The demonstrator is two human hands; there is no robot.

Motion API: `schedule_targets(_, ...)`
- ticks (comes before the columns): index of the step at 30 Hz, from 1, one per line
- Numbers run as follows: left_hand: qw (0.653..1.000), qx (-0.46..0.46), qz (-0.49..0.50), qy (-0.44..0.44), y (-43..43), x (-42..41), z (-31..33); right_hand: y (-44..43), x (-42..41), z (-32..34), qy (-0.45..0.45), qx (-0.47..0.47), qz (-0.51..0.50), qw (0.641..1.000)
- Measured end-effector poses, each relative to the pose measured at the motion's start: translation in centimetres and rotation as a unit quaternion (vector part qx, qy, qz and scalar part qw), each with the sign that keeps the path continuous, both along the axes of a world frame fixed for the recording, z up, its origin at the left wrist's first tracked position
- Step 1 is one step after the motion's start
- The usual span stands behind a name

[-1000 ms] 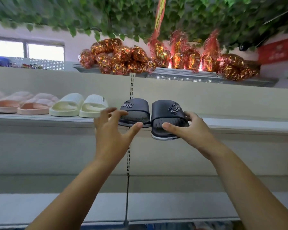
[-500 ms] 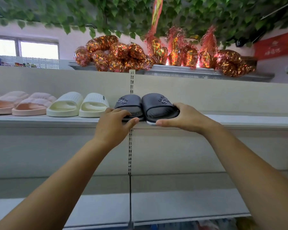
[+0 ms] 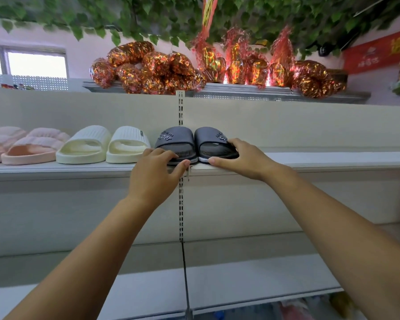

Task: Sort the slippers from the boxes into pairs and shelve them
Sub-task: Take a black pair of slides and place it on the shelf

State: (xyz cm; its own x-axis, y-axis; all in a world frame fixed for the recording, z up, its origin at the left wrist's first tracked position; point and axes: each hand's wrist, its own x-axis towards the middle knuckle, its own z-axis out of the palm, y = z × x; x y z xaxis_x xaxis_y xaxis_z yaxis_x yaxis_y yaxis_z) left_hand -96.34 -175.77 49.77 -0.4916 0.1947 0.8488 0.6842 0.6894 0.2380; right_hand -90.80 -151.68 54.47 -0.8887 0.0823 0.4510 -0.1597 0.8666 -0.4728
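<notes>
Off-white shelf unit fills most of the view: flat matte back panels, with a slotted upright [image 3: 180, 112] down the centre seam. Green leaf garland [image 3: 125, 17] hangs across the top. Crinkled red-gold foil bundles [image 3: 148, 68] are heaped on the perforated top ledge.

The middle shelf [image 3: 321, 158] has a smooth pale deck and carries three pairs in a row, toes to the back panel:
- pink pair [image 3: 32, 146], far left, puffy banded straps
- cream pair [image 3: 106, 145], fine ribbed straps, thick rounded soles
- left grey slipper [image 3: 174, 138] and right grey slipper [image 3: 209, 138], side by side and touching at the upright. Smooth wide straps with raised lettering ("Super" reads on the left one), pale edge along each sole.

Left grip [image 3: 156, 174] is clamped on the left grey slipper's heel, fingers curled over the footbed and thumb against the sole's front edge. Right grip [image 3: 243, 158] grasps the right grey slipper, fingers wrapped over the strap's outer side and thumb lying along the shelf lip at the heel.
</notes>
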Motion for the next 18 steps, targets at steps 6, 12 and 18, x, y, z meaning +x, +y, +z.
schedule_targets(6,0.996,0.010,0.033,0.083,0.6,-0.9,-1.3,-0.3,-0.3,-1.0,0.022,0.031,-0.048,0.998)
schedule_targets(12,0.995,-0.020,0.032,0.089,0.4,-1.1,-0.8,-1.1,-0.4,-1.2,0.027,0.068,-0.097,0.993)
schedule_targets(18,0.990,0.012,-0.078,0.121,-1.9,0.4,-1.9,-2.7,3.9,-3.2,0.120,0.074,-0.107,0.984)
